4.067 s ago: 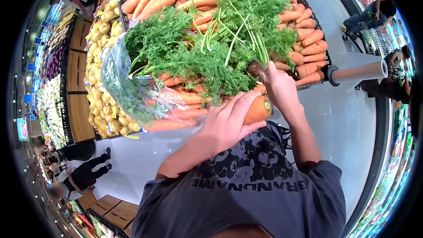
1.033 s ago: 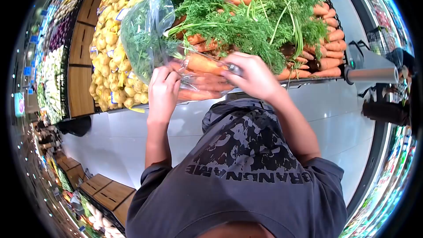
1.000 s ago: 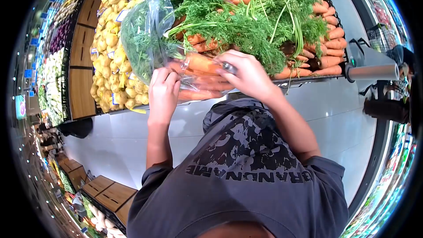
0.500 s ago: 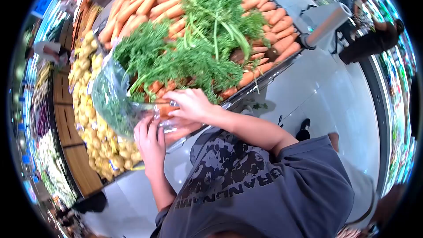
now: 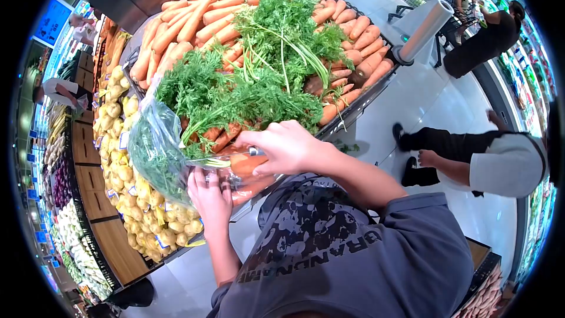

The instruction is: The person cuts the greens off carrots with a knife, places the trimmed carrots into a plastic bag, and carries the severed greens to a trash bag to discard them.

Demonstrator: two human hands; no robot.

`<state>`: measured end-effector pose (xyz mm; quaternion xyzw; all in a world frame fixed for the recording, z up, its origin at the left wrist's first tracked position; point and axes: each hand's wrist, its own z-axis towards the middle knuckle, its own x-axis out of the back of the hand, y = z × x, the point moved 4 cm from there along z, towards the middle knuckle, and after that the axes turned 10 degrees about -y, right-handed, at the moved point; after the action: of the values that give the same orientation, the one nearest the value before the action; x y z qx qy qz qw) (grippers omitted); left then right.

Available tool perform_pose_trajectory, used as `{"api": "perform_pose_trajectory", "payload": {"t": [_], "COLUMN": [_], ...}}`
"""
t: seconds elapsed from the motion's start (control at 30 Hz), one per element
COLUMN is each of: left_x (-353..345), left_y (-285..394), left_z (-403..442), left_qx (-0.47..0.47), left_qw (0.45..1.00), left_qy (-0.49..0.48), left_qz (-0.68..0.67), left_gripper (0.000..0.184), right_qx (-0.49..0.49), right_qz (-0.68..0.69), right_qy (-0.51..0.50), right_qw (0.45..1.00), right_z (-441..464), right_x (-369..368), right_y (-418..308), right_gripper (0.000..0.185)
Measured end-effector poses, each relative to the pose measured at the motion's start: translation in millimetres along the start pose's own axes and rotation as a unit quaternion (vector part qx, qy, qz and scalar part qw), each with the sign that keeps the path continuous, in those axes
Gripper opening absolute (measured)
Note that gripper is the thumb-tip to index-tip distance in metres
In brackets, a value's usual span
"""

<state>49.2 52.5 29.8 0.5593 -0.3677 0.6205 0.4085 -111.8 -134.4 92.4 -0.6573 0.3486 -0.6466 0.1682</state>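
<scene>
- The right hand [image 5: 288,148] is closed narrow, thumb and fingers around a small shiny thing [image 5: 253,151] that is too covered to make out
- The thumb of that hand lies at the end of a carrot [image 5: 240,166], which is at the front edge of the carrot heap, just below the fingers
- The left hand [image 5: 210,197] has bent fingers touching a clear plastic bag [image 5: 158,150] near its lower edge; I cannot tell whether they pinch it or only press on it
- The bag lies left of the hands, slumped over the corner of the heap, with green showing through the plastic
- Leafy carrot tops [image 5: 288,20] spread across the middle of the carrots [image 5: 188,20], beyond both hands
- Potatoes [image 5: 120,171] are piled along the left side, just beside the bag
- A bag roll [image 5: 426,29] stands tilted at the right corner of the stand
- A person in a white top [image 5: 500,165] is to the right, well apart from the two hands
</scene>
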Motion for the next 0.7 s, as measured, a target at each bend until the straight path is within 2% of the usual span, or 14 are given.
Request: {"api": "perform_pose_trajectory", "payload": {"t": [0.13, 0.3, 0.47, 0.7], "left_x": [1, 5, 11, 9], "left_y": [1, 4, 8, 10], "left_z": [4, 8, 11, 15], "left_qx": [0.016, 0.023, 0.018, 0.027], "left_qw": [1.0, 0.999, 0.999, 0.998], "left_qy": [-0.008, -0.035, -0.03, -0.049], "left_qz": [-0.014, -0.025, -0.029, -0.013], "left_gripper": [0.04, 0.047, 0.045, 0.047], "right_qx": [0.02, -0.033, -0.037, 0.042], "right_qz": [0.026, 0.103, 0.141, 0.252], "right_qy": [0.029, -0.018, -0.019, 0.044], "right_qw": [0.999, 0.994, 0.989, 0.966], "right_z": [-23, -55, -87, -133], "right_x": [9, 25, 34, 49], "right_y": [6, 15, 37, 65], "right_gripper": [0.055, 0.058, 0.055, 0.055]}}
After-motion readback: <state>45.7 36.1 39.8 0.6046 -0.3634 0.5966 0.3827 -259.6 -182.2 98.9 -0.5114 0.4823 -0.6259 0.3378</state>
